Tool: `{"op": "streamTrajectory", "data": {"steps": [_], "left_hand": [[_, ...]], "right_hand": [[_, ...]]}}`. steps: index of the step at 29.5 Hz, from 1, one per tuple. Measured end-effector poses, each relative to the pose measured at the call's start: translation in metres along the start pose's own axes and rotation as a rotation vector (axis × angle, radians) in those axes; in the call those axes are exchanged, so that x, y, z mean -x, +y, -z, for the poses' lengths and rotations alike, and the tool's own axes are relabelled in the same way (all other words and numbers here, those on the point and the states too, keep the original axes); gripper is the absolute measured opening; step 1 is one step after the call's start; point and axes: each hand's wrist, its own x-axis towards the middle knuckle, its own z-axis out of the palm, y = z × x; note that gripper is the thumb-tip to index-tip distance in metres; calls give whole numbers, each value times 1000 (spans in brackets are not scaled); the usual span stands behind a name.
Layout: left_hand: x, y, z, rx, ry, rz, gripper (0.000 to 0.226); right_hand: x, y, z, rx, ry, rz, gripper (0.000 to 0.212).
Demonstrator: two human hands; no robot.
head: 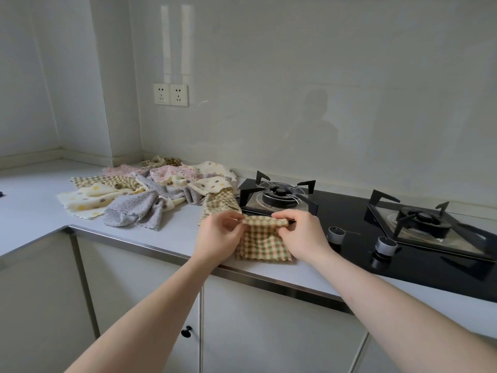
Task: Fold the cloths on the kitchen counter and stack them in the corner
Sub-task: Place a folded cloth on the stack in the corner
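Note:
A green-and-cream checked cloth (262, 244) lies partly folded near the counter's front edge, just left of the hob. My left hand (217, 236) pinches its upper left corner and my right hand (302, 232) pinches its upper right edge, lifting the top fold off the counter. Behind and to the left lies a loose pile of unfolded cloths (150, 189): spotted cream, grey dotted, pink flowered and another checked cloth (220, 204) that reaches toward my hands.
A black gas hob (357, 211) with two burners and two grey knobs (336, 234) sits right of the cloth. The white counter (35, 200) bends round into a wall corner at the far left. A double socket (170, 94) is on the wall.

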Motion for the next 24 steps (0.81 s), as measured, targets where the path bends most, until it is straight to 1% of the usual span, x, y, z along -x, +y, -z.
{"op": "streamTrajectory", "data": {"steps": [3,7,16,18,22,24], "left_hand": [[1,-2,-1,-14,-36,-64,17],[3,0,-1,-49,-44,-97,18],[6,7,4,-54,-143,-54,10],[4,5,4,-60,-183,-47,8],[3,5,0,-106,-242,-45,9],[1,7,-1,-124,-263,-34,15]], "right_hand": [[5,6,3,75,26,86,36],[15,14,10,108,20,154,29],[35,30,1,-12,87,123,24],[36,29,0,5,85,133,21],[37,30,-1,111,54,163,11],[37,29,-2,137,34,162,11]]}}
